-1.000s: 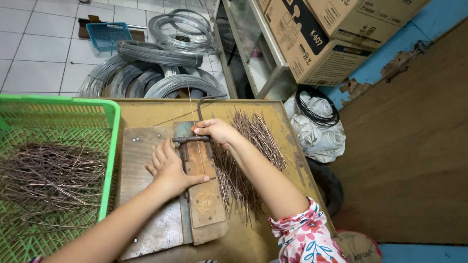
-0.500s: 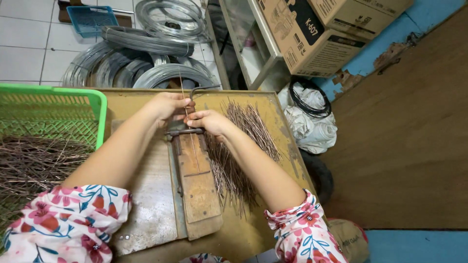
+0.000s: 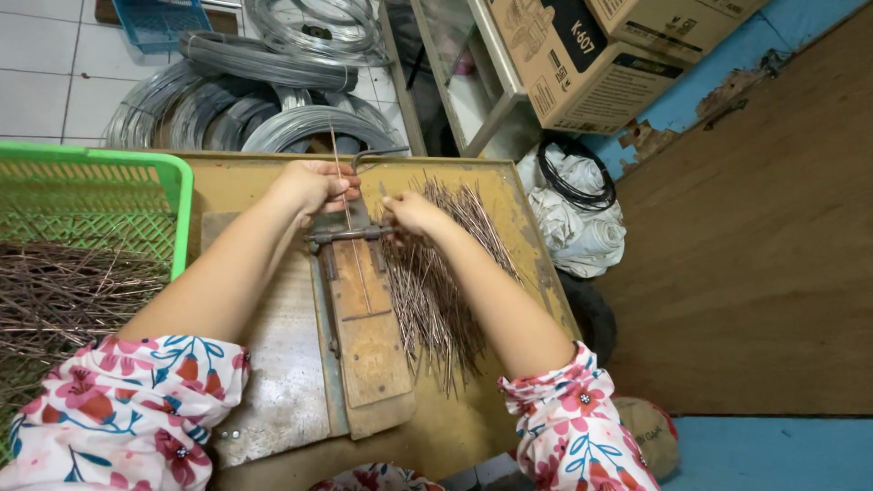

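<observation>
Head view showed the left hand [image 3: 314,186] pinching a thin wire [image 3: 344,195]; the right hand [image 3: 414,211] lay clenched beside it. Wire judged light, stiff, springy; grip near the jig [image 3: 364,318].

Setting: small workshop, prob. wire-cutting. Coils of grey wire [image 3: 245,100] are lying on the tiled floor [image 3: 36,73] beyond a worn wooden bench [image 3: 509,195]. A wooden jig w/ metal bar [image 3: 359,300] is sitting on the bench, a heap of cut wire pieces [image 3: 436,282] lying just beside it. A green plastic basket [image 3: 136,173] at left is holding more cut pieces. Cardboard boxes [image 3: 582,55] are stacked on a metal shelf [image 3: 455,82] behind.
</observation>
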